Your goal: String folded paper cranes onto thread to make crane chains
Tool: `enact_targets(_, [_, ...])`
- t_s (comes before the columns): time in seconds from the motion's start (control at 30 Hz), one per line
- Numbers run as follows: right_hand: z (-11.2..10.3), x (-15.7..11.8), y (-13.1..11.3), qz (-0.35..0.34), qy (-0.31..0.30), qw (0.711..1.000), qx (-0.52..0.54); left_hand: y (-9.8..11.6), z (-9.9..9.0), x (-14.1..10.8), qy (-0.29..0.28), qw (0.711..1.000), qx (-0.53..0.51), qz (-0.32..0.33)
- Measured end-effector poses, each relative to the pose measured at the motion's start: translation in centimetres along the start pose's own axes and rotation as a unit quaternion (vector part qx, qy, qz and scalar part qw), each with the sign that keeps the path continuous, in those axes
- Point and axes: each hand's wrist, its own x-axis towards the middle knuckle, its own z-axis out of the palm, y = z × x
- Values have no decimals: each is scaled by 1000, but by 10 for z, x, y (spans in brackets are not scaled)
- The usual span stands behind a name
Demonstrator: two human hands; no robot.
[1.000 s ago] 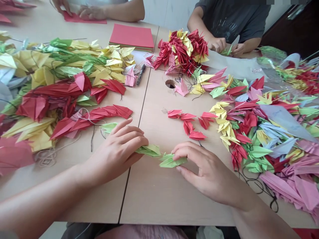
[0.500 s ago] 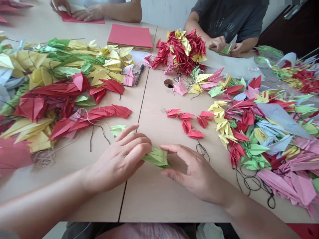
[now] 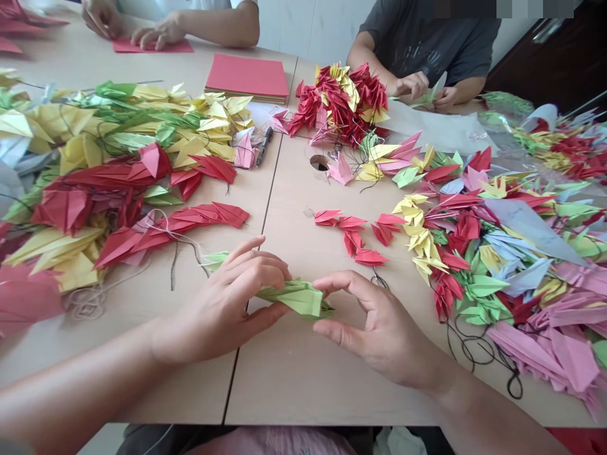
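Observation:
A small stack of light green folded paper cranes is held just above the table, in front of me. My left hand pinches its left part between thumb and fingers. At the right end, the curved thumb and fingers of my right hand touch the stack's edge. Another green paper piece pokes out behind my left hand, partly hidden by it. Beyond my hands lies a short string of red paper cranes, with black thread trailing from it. A curved strand of red cranes rests to the left.
Heaps of coloured paper cranes cover the left and right of the table. A red paper stack, a pen and a cable hole are farther back. Two people's hands fold paper across the table.
The green stack has turned slightly and more of it shows between my hands. My left thumb has come into view beneath it. Across the table, one person's hands have shifted on the red paper.

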Motion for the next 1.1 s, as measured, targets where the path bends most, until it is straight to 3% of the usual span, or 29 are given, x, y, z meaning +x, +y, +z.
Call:
enact_targets(0.27, [-4, 3, 4, 56, 50, 996, 45, 1, -1, -1, 3, 999, -38, -7])
enact_targets(0.43, [1, 3, 8, 84, 1, 994, 75, 0, -1, 0, -3, 997, -70, 15])
enact_targets(0.57, [7, 1, 9, 95, -9, 991, 95, 2, -2, 1, -48, 998, -40, -3])
enact_targets(0.77, [8, 2, 5, 55, 7, 997, 59, 5, -2, 2, -78, 997, 0, 22])
enact_targets(0.97, [13, 9, 10, -72, -49, 994, -62, -1, 0, 0, -85, 996, -19, -7])
enact_targets(1.1, [17, 11, 13, -69, -64, 990, -101, -4, 1, 1, -88, 996, 1, 18])
